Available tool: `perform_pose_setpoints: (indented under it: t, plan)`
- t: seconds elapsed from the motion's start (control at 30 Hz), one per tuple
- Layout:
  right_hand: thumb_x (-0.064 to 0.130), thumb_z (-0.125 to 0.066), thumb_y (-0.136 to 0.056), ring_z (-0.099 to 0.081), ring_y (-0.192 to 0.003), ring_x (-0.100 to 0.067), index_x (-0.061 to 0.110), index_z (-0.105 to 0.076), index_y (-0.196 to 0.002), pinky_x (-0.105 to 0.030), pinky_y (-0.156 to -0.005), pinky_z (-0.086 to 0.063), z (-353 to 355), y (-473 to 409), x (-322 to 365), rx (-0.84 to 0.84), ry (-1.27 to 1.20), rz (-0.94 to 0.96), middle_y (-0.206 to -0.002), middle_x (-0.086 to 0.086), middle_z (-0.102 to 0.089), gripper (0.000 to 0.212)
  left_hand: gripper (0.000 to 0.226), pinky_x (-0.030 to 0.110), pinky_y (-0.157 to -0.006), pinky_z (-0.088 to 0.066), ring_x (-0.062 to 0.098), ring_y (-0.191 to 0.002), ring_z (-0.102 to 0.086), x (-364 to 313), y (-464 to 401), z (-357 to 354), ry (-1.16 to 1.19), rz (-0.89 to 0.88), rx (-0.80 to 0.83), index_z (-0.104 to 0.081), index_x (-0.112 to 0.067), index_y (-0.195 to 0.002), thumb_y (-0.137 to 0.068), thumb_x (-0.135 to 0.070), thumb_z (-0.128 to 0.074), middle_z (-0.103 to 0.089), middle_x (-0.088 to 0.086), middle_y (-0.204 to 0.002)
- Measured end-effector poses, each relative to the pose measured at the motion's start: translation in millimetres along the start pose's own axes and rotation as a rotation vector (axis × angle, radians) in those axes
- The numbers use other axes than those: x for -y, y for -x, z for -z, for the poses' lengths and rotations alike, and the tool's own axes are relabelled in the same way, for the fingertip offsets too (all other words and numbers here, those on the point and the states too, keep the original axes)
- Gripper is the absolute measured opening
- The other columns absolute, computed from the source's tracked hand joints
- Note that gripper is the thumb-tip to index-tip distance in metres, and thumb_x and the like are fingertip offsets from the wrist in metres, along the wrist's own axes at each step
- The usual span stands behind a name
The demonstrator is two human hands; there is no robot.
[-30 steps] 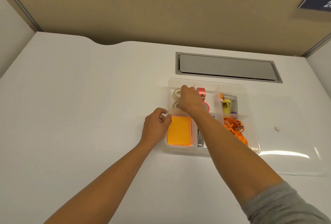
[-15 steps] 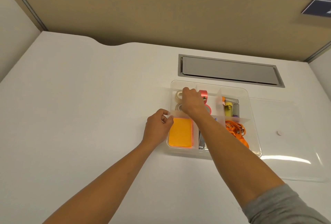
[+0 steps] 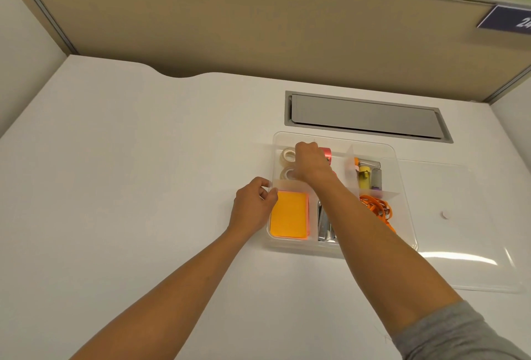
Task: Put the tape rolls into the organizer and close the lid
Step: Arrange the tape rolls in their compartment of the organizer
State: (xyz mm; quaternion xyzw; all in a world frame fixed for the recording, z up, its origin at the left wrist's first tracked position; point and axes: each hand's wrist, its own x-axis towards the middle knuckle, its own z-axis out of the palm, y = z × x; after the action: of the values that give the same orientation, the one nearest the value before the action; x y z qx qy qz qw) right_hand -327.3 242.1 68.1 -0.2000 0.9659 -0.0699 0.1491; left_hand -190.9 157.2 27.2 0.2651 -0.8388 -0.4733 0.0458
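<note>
A clear plastic organizer with dividers sits on the white desk. Its back-left compartment holds a white tape roll and a clear tape roll. My right hand reaches down into that compartment with curled fingers, closed on an upright red tape roll that shows at its right side; the fingertips are hidden. My left hand pinches the organizer's left rim beside the divider. The clear lid lies flat on the desk, right of the organizer.
Other compartments hold orange sticky notes, a stapler, orange scissors and a yellow tube. A grey cable hatch is set into the desk behind the organizer. Partition walls stand at the back and sides.
Both hands stay almost where they were. The right hand remains in the tape compartment with the red roll, and the left hand keeps its pinch on the rim.
</note>
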Motion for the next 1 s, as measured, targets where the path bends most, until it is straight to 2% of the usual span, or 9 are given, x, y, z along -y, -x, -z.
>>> perform_pose_setpoints:
  t: [0.07, 0.17, 0.33, 0.43, 0.6, 0.73, 1.0]
  plan:
    - [0.015, -0.078, -0.073, -0.049, -0.078, -0.02, 0.007, -0.057, -0.108, -0.027, -0.066, -0.036, 3, -1, -1, -0.011, -0.005, -0.011, -0.106, -0.013, -0.061, 0.042, 0.033, 0.026, -0.069, -0.049, 0.015, -0.079, -0.061, 0, 0, 0, 0.002, 0.002, 0.003, -0.059, -0.016, -0.115, -0.092, -0.039, -0.055, -0.062, -0.003, -0.086]
    - [0.019, -0.078, -0.072, -0.044, -0.078, -0.019, 0.008, -0.053, -0.111, -0.029, -0.065, -0.035, 3, -2, -1, -0.018, -0.02, -0.035, -0.107, -0.012, -0.059, 0.048, 0.033, 0.027, -0.069, -0.049, 0.015, -0.079, -0.061, -1, 1, 1, 0.0, 0.004, 0.004, -0.058, -0.016, -0.115, -0.092, -0.039, -0.054, -0.062, -0.003, -0.086]
    - [0.045, -0.074, -0.072, -0.049, -0.082, -0.02, 0.008, -0.056, -0.11, -0.027, -0.064, -0.039, -4, -2, 5, -0.049, -0.045, -0.05, -0.105, -0.01, -0.06, 0.056, 0.033, 0.027, -0.071, -0.05, 0.016, -0.081, -0.061, -2, 0, 1, -0.007, 0.001, 0.007, -0.058, -0.016, -0.116, -0.092, -0.039, -0.054, -0.067, 0.002, -0.093]
    - [0.052, -0.075, -0.068, -0.052, -0.082, -0.019, 0.008, -0.058, -0.108, -0.027, -0.063, -0.041, -7, -1, 8, -0.028, -0.029, -0.048, -0.103, -0.01, -0.062, 0.062, 0.033, 0.027, -0.071, -0.049, 0.015, -0.081, -0.06, -3, 0, 1, -0.017, -0.002, 0.001, -0.058, -0.015, -0.116, -0.092, -0.038, -0.055, -0.068, 0.003, -0.095]
    - [0.048, -0.077, -0.069, -0.058, -0.098, -0.025, 0.008, -0.055, -0.115, -0.029, -0.073, -0.046, -10, -2, 12, 0.043, -0.009, -0.058, -0.11, -0.011, -0.061, 0.065, 0.032, 0.027, -0.07, -0.048, 0.016, -0.079, -0.06, -3, -1, 1, -0.013, 0.0, 0.005, -0.059, -0.015, -0.114, -0.092, -0.038, -0.055, -0.065, 0.0, -0.089]
    - [0.036, -0.077, -0.07, -0.059, -0.096, -0.025, 0.007, -0.053, -0.116, -0.028, -0.068, -0.044, -11, -3, 14, 0.051, -0.023, -0.077, -0.111, -0.012, -0.06, 0.06, 0.031, 0.026, -0.069, -0.048, 0.014, -0.077, -0.059, -3, 0, 2, -0.012, -0.001, 0.003, -0.059, -0.015, -0.114, -0.091, -0.037, -0.055, -0.062, -0.004, -0.084]
    - [0.035, -0.079, -0.069, -0.059, -0.094, -0.025, 0.007, -0.054, -0.114, -0.027, -0.067, -0.044, -14, -4, 15, 0.041, -0.033, -0.075, -0.109, -0.012, -0.061, 0.059, 0.032, 0.027, -0.071, -0.049, 0.015, -0.08, -0.059, -4, 0, 2, -0.021, -0.006, 0.005, -0.059, -0.015, -0.114, -0.091, -0.038, -0.055, -0.068, 0.003, -0.095]
